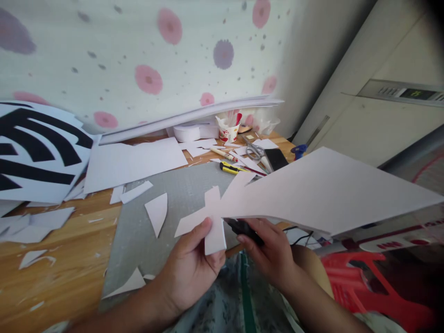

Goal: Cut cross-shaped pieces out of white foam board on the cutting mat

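A large white foam board, cut into a branching shape at its left end, is held up over the table's front edge. My left hand pinches the board's narrow end between thumb and fingers. In my right hand is a black-handled craft knife, my fingers wrapped round the handle. Its tip meets the lower edge of the board, just right of my left hand; the blade itself is hard to make out. Beneath lies a grey cutting mat with a curved white offcut on it.
White scraps and a black-and-white patterned sheet lie at the left. Toward the back are a yellow utility knife, scissors, a dark phone and a paper cup. A red plastic stool-like object stands low at the right.
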Motion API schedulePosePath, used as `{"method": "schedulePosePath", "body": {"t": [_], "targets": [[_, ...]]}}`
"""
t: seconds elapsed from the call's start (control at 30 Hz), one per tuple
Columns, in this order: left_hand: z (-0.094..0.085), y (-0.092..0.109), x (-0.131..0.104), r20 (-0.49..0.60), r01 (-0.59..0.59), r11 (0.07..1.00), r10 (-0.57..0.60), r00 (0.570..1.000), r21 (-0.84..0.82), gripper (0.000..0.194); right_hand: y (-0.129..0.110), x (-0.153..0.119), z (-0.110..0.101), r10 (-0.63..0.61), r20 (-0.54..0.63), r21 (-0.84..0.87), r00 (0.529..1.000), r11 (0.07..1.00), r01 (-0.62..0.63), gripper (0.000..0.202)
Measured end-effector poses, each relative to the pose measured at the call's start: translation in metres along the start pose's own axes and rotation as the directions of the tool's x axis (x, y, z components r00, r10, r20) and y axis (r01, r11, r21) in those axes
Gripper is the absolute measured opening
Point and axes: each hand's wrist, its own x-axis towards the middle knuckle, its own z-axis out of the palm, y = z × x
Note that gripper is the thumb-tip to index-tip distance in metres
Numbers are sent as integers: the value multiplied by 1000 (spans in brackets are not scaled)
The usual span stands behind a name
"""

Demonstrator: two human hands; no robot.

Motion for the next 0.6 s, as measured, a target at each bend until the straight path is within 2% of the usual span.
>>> {"method": "schedulePosePath", "body": {"t": [0.2, 0.33, 0.43, 0.6], "targets": [[-5, 2, 4, 71, 90, 993, -96, 993, 82, 36, -1, 1, 2, -9, 45, -10, 999, 1000, 9, 45], [-9, 4, 5, 107, 99, 983, -117, 987, 155, 41, -1, 4, -2, -9, 118, -6, 993, 1000, 10, 46], [-11, 4, 5, 128, 59, 984, -81, 988, 169, 40, -2, 6, -3, -9, 150, 33, 989, 999, 4, 40], [-8, 3, 3, 138, 36, 987, -58, 989, 154, 37, -2, 3, 2, 0, 35, -41, 999, 999, 2, 35]]}}
